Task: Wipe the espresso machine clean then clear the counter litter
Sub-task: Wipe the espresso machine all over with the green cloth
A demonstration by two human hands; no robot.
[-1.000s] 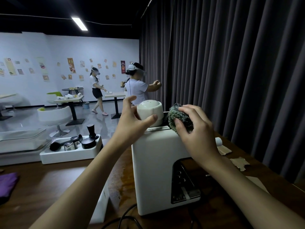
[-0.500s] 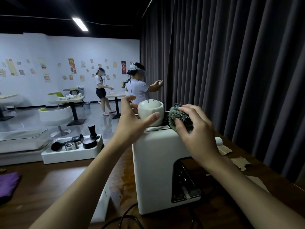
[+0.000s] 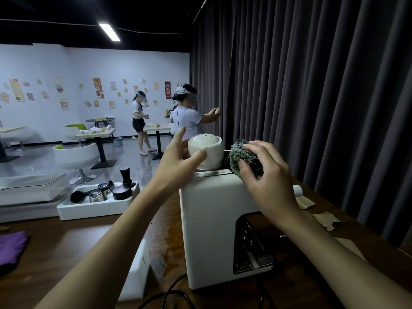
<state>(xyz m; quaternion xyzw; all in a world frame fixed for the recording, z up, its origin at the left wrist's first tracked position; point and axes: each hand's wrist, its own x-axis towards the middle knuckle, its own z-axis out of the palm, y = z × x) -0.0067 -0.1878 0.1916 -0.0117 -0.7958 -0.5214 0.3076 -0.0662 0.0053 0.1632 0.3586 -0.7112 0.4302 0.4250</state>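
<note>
The white espresso machine [image 3: 207, 230] stands on the brown counter [image 3: 66, 253] in front of me. A white domed cup [image 3: 206, 152] sits on its top at the left. My left hand [image 3: 178, 163] holds this cup, thumb across its front and fingers behind it, the index finger pointing up. My right hand [image 3: 265, 177] grips a bunched grey-green cloth [image 3: 240, 155] and presses it on the machine's top right, beside the cup. Torn brown paper scraps [image 3: 326, 219] lie on the counter right of the machine.
A white foam tray [image 3: 93, 208] with a tamper and metal coffee tools stands at the left, a glass dish [image 3: 29, 188] beyond it. A purple cloth [image 3: 11, 246], a foam block [image 3: 136, 270] and a black cable [image 3: 169, 295] lie near. Dark curtain at right; two people behind.
Both hands keep their hold on the cup and the cloth. My left index finger has straightened upward a little. The people at the back have shifted.
</note>
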